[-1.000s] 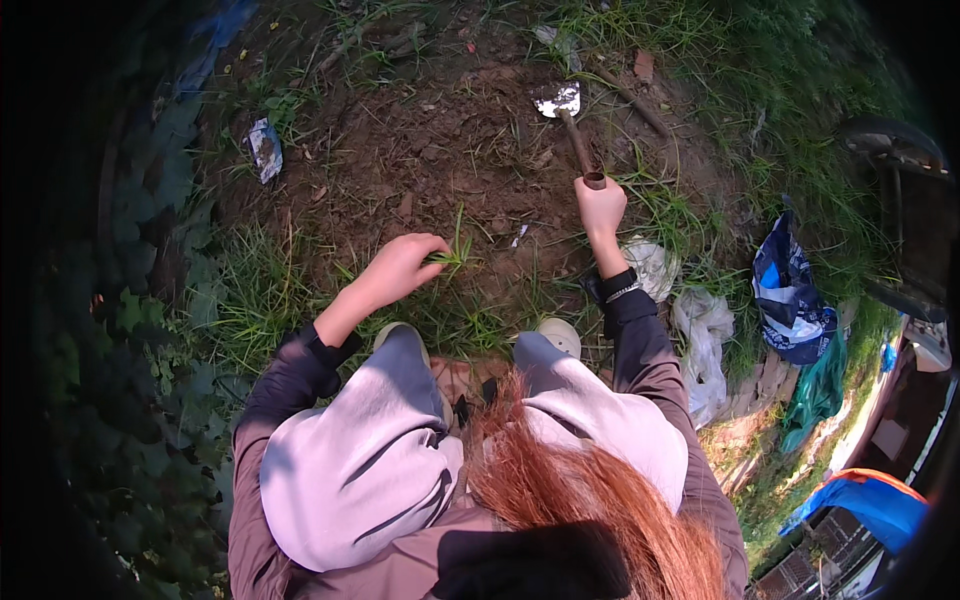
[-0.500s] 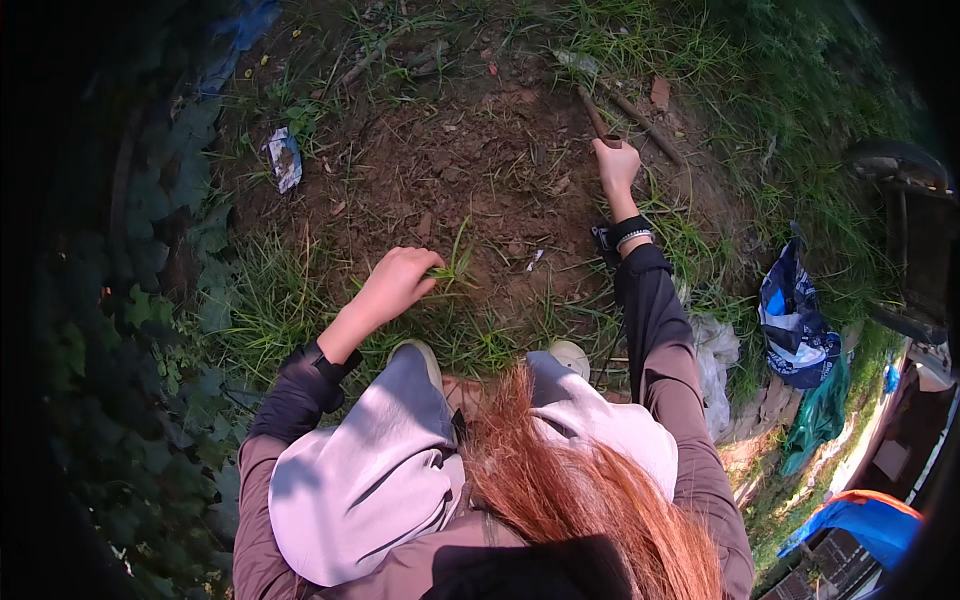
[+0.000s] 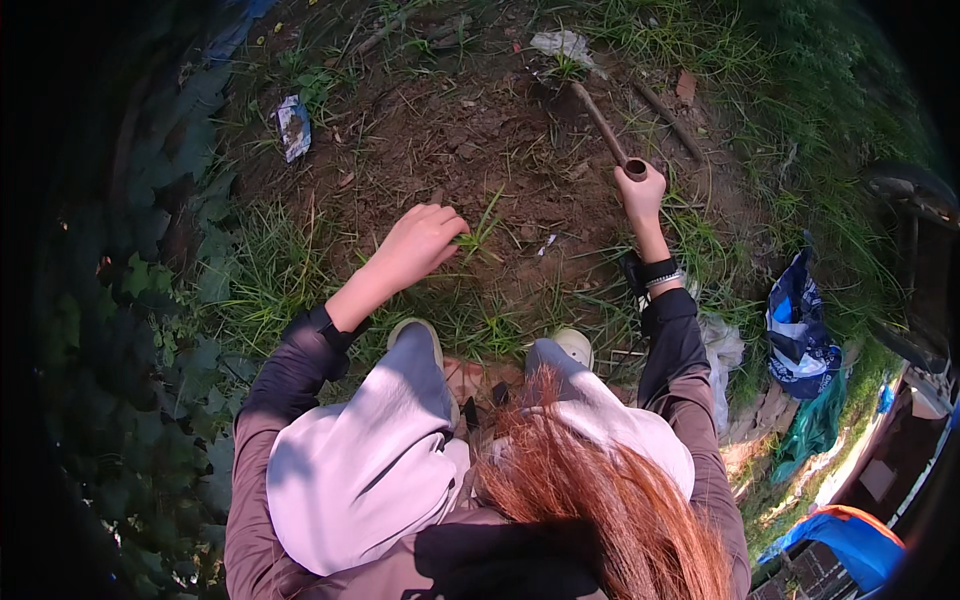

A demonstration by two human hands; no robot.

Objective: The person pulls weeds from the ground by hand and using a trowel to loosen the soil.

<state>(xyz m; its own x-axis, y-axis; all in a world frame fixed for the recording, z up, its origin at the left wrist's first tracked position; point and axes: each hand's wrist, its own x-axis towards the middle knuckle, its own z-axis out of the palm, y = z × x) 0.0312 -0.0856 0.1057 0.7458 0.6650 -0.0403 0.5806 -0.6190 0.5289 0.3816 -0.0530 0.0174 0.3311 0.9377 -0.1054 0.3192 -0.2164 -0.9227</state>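
My left hand (image 3: 424, 238) is closed with fingers curled at a green grass tuft (image 3: 485, 222) in the dark soil (image 3: 410, 140), seemingly gripping some blades; its fingertips are partly hidden. My right hand (image 3: 642, 192) grips a long-handled tool (image 3: 600, 122) by its hollow, rusty metal end. The tool angles away from me, its far end mostly hidden among grass beside a crumpled whitish plastic scrap (image 3: 562, 46).
A stick (image 3: 668, 118) and brick piece (image 3: 686, 86) lie right of the tool. A torn packet (image 3: 293, 128) lies left. Blue (image 3: 798, 335), green (image 3: 805, 435) and whitish (image 3: 722, 350) plastic bags sit right, near a dark wheeled object (image 3: 908, 205). Leafy plants (image 3: 150, 350) crowd the left.
The tool has moved forward; its shiny blade, visible a second ago, is now mostly hidden in grass by the plastic scrap. My left hand stays at the tuft. The whole view has shifted slightly.
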